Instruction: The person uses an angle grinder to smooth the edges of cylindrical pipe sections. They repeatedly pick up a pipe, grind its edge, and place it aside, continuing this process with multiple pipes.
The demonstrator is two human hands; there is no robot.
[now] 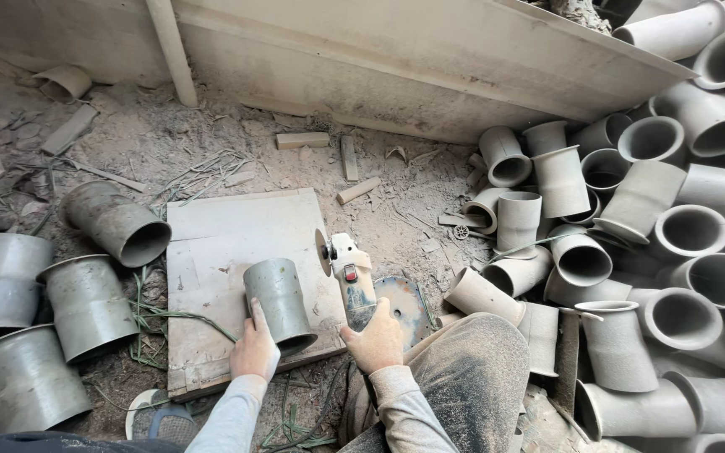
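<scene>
A grey clay tube (279,302) lies on a dusty wooden board (220,243) on the ground. My left hand (255,348) rests against the near end of the tube and steadies it. My right hand (375,340) grips the handle of an angle grinder (347,273), whose disc stands just right of the tube's far rim, close to it but apart. A round metal disc (404,306) lies on the ground beside the grinder. My dusty trouser knee (463,369) is at the lower right.
A big heap of grey clay tubes (648,210) fills the right side. Several larger tubes (86,302) stand and lie at the left. A slanted board (430,59) leans at the back. Wood scraps (302,140), dust and grass strands litter the ground.
</scene>
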